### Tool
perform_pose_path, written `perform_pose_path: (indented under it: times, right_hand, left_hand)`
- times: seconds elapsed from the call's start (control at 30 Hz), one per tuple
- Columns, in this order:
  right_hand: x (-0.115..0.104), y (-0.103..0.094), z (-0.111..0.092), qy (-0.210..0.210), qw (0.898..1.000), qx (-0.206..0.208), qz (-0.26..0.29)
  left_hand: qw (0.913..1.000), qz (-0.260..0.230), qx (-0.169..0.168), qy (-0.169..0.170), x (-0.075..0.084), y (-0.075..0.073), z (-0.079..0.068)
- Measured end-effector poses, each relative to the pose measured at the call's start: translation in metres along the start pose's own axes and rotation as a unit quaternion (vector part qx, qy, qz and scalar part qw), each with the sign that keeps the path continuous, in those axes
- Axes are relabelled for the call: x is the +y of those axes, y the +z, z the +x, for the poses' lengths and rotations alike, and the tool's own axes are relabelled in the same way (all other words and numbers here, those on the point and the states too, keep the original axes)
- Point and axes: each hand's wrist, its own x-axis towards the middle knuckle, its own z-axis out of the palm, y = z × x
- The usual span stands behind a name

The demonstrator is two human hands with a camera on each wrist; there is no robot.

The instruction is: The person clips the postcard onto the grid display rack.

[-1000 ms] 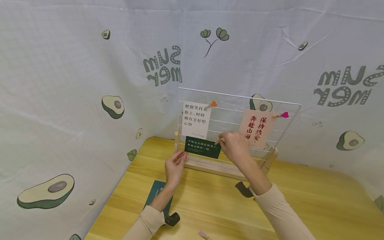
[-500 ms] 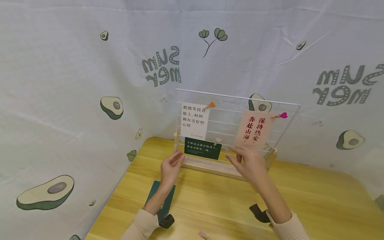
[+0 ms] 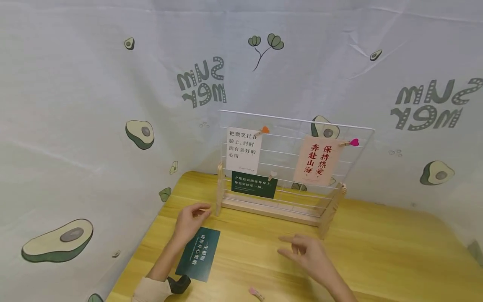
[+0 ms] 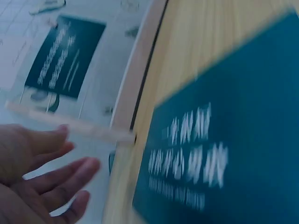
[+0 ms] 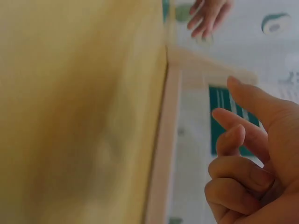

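A white wire grid rack point(image 3: 279, 155) on a wooden base point(image 3: 271, 213) stands at the back of the table. A dark green card point(image 3: 250, 185) hangs low on its left side, held by a pale heart clothespin point(image 3: 272, 175). My left hand point(image 3: 191, 220), fingers loosely bent and holding nothing, hovers by the upper left of a teal card point(image 3: 200, 253) lying on the table. My right hand point(image 3: 307, 256) is in front of the rack, thumb and index finger apart with nothing between them. A pink heart clothespin point(image 3: 256, 293) lies on the table left of it.
A white card point(image 3: 242, 151) with an orange heart clothespin point(image 3: 265, 130) hangs at the rack's upper left. A pink card point(image 3: 316, 161) with a magenta heart clothespin point(image 3: 354, 142) hangs at the right. Avocado-print cloth point(image 3: 75, 159) surrounds the wooden table point(image 3: 388, 256).
My right hand has let go of the pale clothespin on the dark green card and drawn back toward me. My left hand has left that card's edge and moved down-left to the teal card.
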Motion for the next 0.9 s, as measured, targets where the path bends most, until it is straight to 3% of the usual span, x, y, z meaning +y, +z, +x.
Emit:
perform_pose_path:
  times: [0.1, 0.2, 0.27, 0.47, 0.53, 0.73, 0.9]
  right_hand:
    - [-0.002, 0.019, -0.018, 0.005, 0.993, -0.083, 0.087]
    - [-0.001, 0.034, -0.029, 0.002, 0.979, -0.141, 0.148]
    - [0.0, 0.041, -0.034, 0.005, 0.971, -0.162, 0.178]
    - [0.002, 0.054, -0.043, 0.073, 0.94, -0.206, 0.26]
    - [0.003, 0.057, -0.044, 0.07, 0.936, -0.211, 0.272]
    - [0.002, 0.06, -0.044, 0.075, 0.929, -0.218, 0.288]
    - [0.001, 0.06, -0.045, 0.085, 0.93, -0.224, 0.279]
  left_hand:
    - [0.9966, 0.07, -0.04, -0.012, -0.015, -0.016, -0.003]
    - [0.9927, 0.084, -0.084, -0.018, -0.03, -0.028, -0.004]
    - [0.9903, 0.082, -0.11, -0.019, -0.037, -0.031, -0.004]
    - [0.9762, 0.078, -0.202, -0.014, -0.043, -0.042, -0.001]
    - [0.9722, 0.08, -0.22, -0.006, -0.044, -0.046, -0.002]
    - [0.9713, 0.097, -0.215, 0.029, -0.047, -0.044, -0.002]
    - [0.9746, 0.111, -0.192, 0.027, -0.048, -0.04, -0.004]
